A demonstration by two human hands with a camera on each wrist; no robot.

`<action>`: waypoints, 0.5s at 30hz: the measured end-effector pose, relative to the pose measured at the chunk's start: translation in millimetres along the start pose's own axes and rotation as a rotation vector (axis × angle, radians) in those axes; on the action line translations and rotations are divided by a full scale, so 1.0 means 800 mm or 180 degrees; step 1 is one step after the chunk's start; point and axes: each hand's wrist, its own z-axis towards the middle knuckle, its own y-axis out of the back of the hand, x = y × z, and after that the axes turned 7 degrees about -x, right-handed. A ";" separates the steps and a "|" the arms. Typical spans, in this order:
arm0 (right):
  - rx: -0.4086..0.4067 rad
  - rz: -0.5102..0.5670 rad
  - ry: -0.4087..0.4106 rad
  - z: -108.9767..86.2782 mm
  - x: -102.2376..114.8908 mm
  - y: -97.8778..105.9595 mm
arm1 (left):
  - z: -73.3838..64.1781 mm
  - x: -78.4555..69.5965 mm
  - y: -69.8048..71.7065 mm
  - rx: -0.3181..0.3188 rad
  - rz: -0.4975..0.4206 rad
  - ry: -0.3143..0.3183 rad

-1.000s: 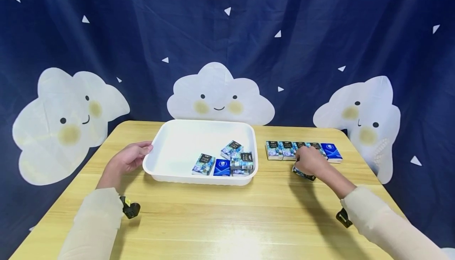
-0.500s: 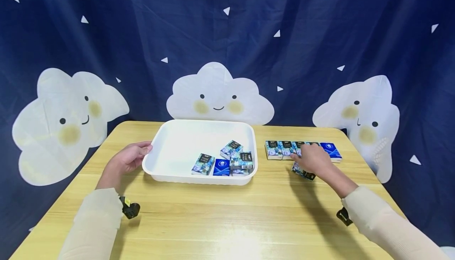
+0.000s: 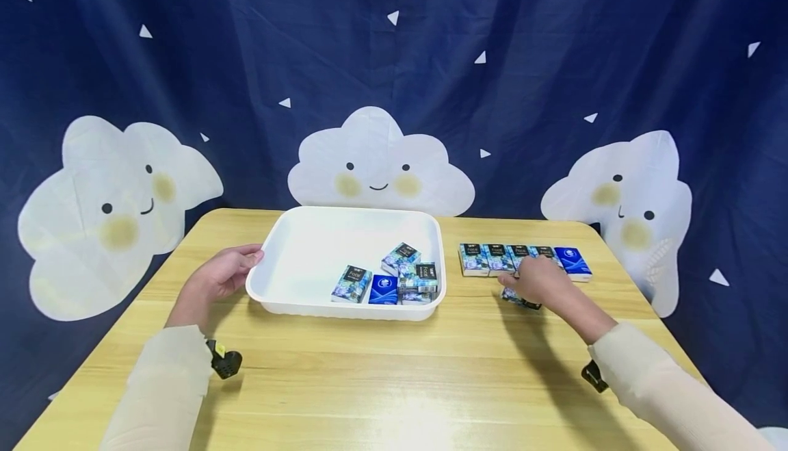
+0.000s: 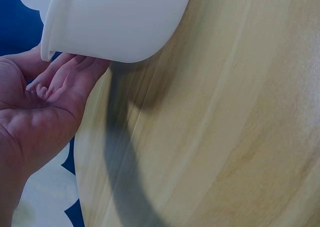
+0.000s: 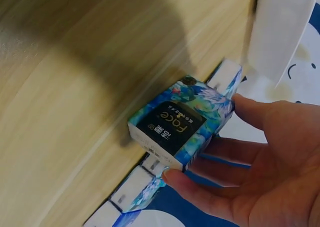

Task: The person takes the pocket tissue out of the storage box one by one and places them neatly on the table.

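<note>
Cloud-print curtain point(image 3: 246, 40) behind wooden desk point(image 3: 345, 382). Floral tissue pack point(image 5: 175, 119) is pinched by right hand point(image 3: 542, 280), nearside of pack row point(image 3: 501, 259), long axis sideways, crosswise to row packs. White tray point(image 3: 345, 310) is held at left edge by left hand point(image 3: 223, 273). "Face" plus Chinese characters legible on label.

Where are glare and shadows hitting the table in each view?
Head: glare low on the table, a long shadow beside the right arm; left wrist: a dark shadow running down from the white tray; right wrist: a broad, soft shadow beside the held patterned pack.
</note>
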 end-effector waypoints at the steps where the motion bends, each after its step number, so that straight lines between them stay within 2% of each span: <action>1: 0.0021 0.0056 0.0017 0.000 0.001 0.000 | 0.000 0.000 0.001 -0.0002 -0.0008 0.0000; 6: 0.0041 0.0279 0.0141 0.001 0.011 -0.001 | 0.000 0.001 0.002 0.0036 -0.0041 -0.0031; 15: -0.0236 0.0452 0.0400 -0.002 0.021 -0.007 | -0.001 -0.001 0.001 -0.0007 -0.0053 0.0009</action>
